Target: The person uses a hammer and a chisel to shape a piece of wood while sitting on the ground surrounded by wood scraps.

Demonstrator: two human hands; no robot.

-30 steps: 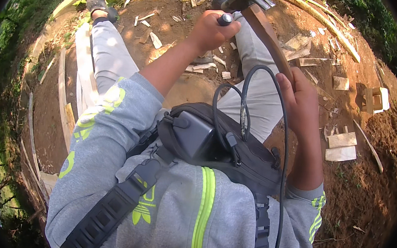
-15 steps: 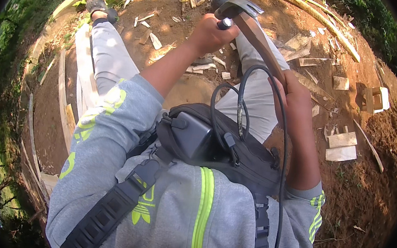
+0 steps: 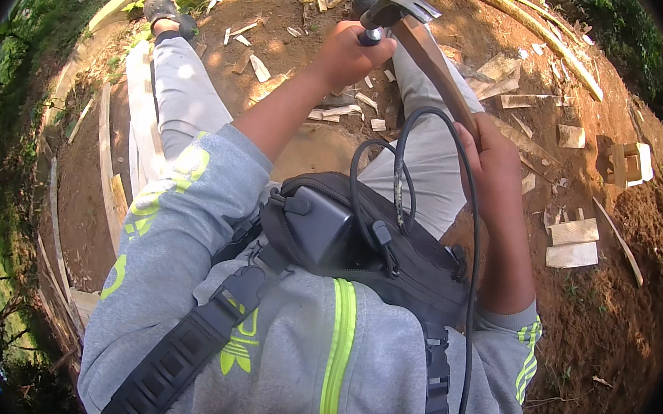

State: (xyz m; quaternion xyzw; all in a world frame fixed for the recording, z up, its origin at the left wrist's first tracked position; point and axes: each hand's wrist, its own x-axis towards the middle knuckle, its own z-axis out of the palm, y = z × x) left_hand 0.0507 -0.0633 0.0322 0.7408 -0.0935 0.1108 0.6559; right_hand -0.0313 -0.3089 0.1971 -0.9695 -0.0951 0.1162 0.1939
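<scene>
My right hand (image 3: 496, 175) is closed around the lower part of the wooden handle of a claw hammer (image 3: 435, 64). The hammer slants up and to the left, and its metal head is near my left hand. Out in front, my left hand (image 3: 350, 55) is wrapped round a dark handle with a shiny metal end (image 3: 371, 36). The rest of that tool is hidden, so its kind does not show. The hammer head overlaps the tool's end in view; I cannot tell whether they touch.
My outstretched legs (image 3: 191, 86) flank a brown, flat-looking surface (image 3: 313, 151). Wood chips and offcuts (image 3: 574, 232) litter the soil, and long boards (image 3: 105, 153) lie at the left. A small wooden box-like piece (image 3: 631, 165) stands at right. A cable (image 3: 470, 300) loops from my waist bag (image 3: 369, 234).
My left hand and the dark-handled tool have shifted slightly left. The hammer has barely moved, and both grips are the same.
</scene>
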